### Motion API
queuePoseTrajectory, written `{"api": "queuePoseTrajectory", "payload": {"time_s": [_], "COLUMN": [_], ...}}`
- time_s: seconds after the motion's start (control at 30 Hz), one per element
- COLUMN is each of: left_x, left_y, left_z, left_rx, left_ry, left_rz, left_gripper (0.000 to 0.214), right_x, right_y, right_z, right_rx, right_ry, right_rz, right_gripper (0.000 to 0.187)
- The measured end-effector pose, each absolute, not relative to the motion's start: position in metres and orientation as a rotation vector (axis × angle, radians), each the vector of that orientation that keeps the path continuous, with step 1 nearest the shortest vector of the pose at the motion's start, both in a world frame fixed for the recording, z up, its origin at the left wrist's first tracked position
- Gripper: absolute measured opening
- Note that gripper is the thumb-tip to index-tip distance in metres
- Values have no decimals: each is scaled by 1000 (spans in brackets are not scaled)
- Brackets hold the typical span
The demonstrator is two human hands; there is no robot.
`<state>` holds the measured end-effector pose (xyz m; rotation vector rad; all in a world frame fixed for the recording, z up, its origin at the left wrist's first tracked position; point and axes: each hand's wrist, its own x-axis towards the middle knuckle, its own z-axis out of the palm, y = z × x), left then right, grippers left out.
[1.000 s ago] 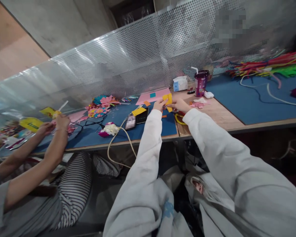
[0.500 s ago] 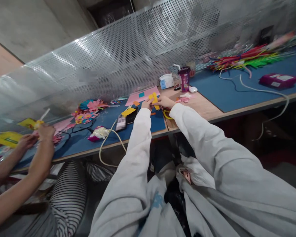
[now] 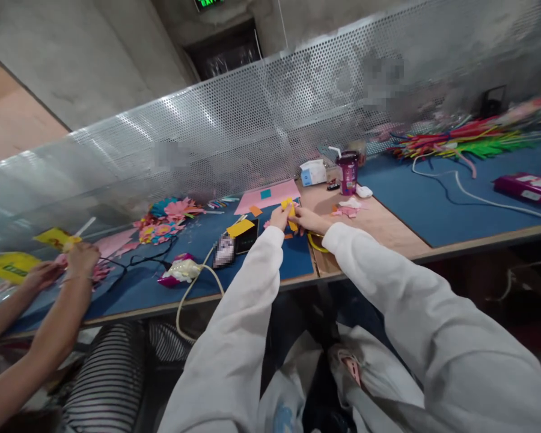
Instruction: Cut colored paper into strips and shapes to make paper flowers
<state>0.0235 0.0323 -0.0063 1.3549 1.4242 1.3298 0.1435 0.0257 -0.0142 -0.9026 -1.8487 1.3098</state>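
My left hand (image 3: 279, 218) pinches a small piece of yellow paper (image 3: 287, 205) above the blue mat. From the other side, my right hand (image 3: 310, 221) grips the same piece, its fingers close to the left ones. The fingertips are small and partly hidden behind the paper. Below my right wrist lies a yellow ring-shaped item (image 3: 316, 243), partly covered. Left of my hands, a flat yellow sheet (image 3: 240, 228) rests on a dark phone-like slab (image 3: 247, 239). Behind them is a pink sheet (image 3: 277, 196) bearing a teal square (image 3: 265, 193), with an orange scrap (image 3: 255, 211) nearby.
A co-worker's hands (image 3: 82, 260) hold yellow pieces at the left. Paper flowers (image 3: 166, 219) and a cable (image 3: 184, 307) lie between us. A purple cup (image 3: 348, 174) with a straw stands behind my right hand. Colourful pipe cleaners (image 3: 460, 144) and a purple pack (image 3: 527, 187) are farther right.
The view has tilted up, so the table sits lower in the picture. The yellow paper in my hands looks turned and narrower; both hands stay on it.
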Motion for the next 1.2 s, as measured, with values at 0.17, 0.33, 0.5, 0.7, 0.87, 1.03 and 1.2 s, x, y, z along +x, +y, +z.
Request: {"api": "queuePoseTrajectory", "payload": {"time_s": [0.17,0.33,0.5,0.7,0.87,1.03,1.2], "left_x": [20,22,29,30,33,39,39], "left_y": [22,16,-2,-19,-25,-34,-38], "left_z": [-3,-23,-40,-41,-36,-24,-15], "left_rx": [1559,1445,1530,1556,1475,1371,1255], "left_ry": [1507,1501,1383,1502,1392,1201,1114], "left_rz": [1310,1404,1444,1501,1494,1468,1419], "left_gripper": [12,14,17,20,23,32,42], "right_x": [129,135,149,149,150,154,155], "right_y": [14,3,-9,-8,-15,-25,-33], "right_z": [-17,-17,-19,-35,-38,-36,-29], "right_rx": [-1013,-1159,-1135,-750,-765,-809,-895], "right_ry": [-1763,-1848,-2022,-2127,-2057,-1919,-1849], "right_rz": [1394,1451,1324,1031,1091,1274,1391], "right_gripper": [24,21,20,28,28,27,27]}}
